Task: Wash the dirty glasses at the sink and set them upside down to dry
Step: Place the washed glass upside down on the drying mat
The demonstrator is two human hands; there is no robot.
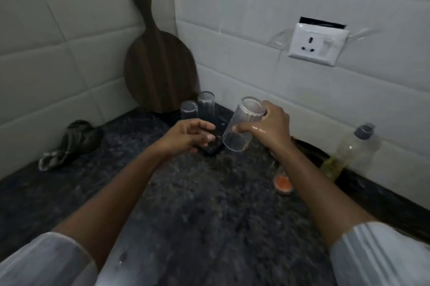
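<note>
Right hand (267, 127) grips a clear glass (242, 125), thumb on the near side, fingers wrapped round the far side. Glass is tilted, base up and away from me, mouth down toward me, held off the counter (197, 204). Hand looks wet, shiny on the back.

Left hand (188, 134) holds nothing: palm turned in, fingers loosely curled, just left of the glass mouth, not touching it. Something small and dark sits under those fingers; too blurred to say what.

Both forearms reach out from pale rolled sleeves (41, 260), left arm coming in from the lower left, right from the lower right.

Two more glasses (197, 105) stand upside down side by side at the back corner, just beyond my hands.

Counter is dark speckled stone. Round wooden board (158, 64) leans upright in the corner of the white tiled wall (256, 18). Crumpled cloth (69, 143) lies at left by the wall. On the right: socket (316, 44) on the wall, plastic bottle (353, 148) against the tiles, small orange item (282, 182) beside my right forearm.
</note>
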